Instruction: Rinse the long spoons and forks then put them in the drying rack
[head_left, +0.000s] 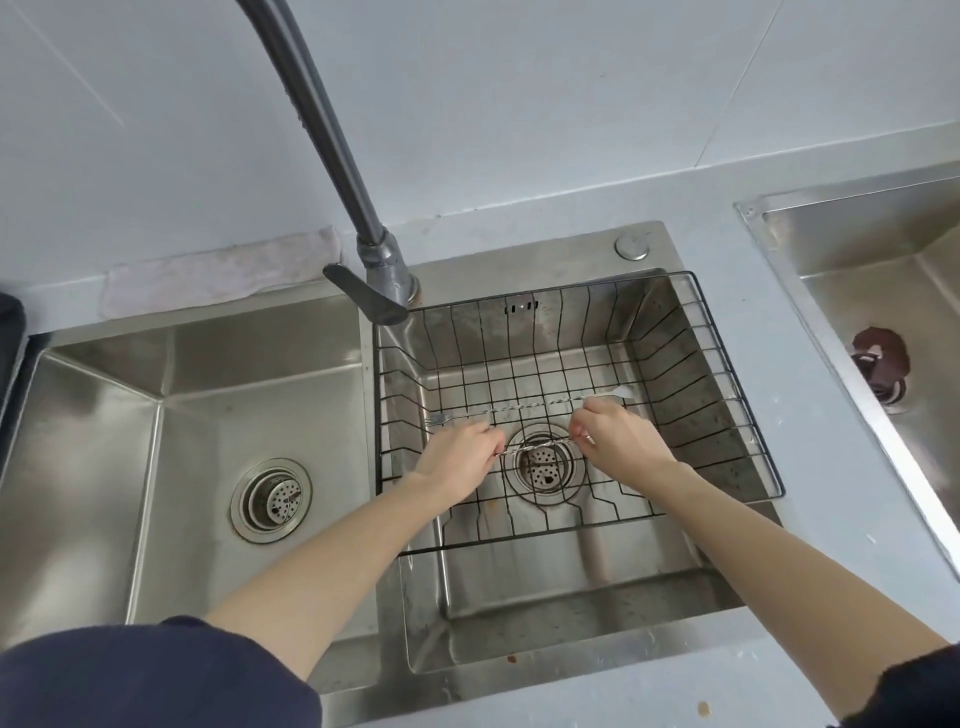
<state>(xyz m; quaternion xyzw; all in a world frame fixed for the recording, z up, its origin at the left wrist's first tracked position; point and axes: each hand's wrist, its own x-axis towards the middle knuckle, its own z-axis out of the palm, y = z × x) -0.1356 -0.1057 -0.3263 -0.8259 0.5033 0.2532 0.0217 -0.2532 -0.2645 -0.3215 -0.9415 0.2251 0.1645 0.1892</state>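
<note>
A black wire drying rack (748, 410) sits in the right sink basin. A long twisted-handle fork (519, 408) lies across the rack's floor, tines at the left near the rack wall, its other end at the right. In front of it, a second long twisted utensil (535, 446) stretches between my hands above the drain. My left hand (460, 460) pinches its left end and my right hand (618, 441) pinches its right end. Its ends are hidden by my fingers, so I cannot tell spoon from fork.
The grey faucet (384, 270) rises from between the two basins, its neck arching up out of view, no water visible. The left basin (104, 415) has a drain strainer (272, 500). Another sink (883, 291) lies to the right. A cloth (223, 275) lies behind the left basin.
</note>
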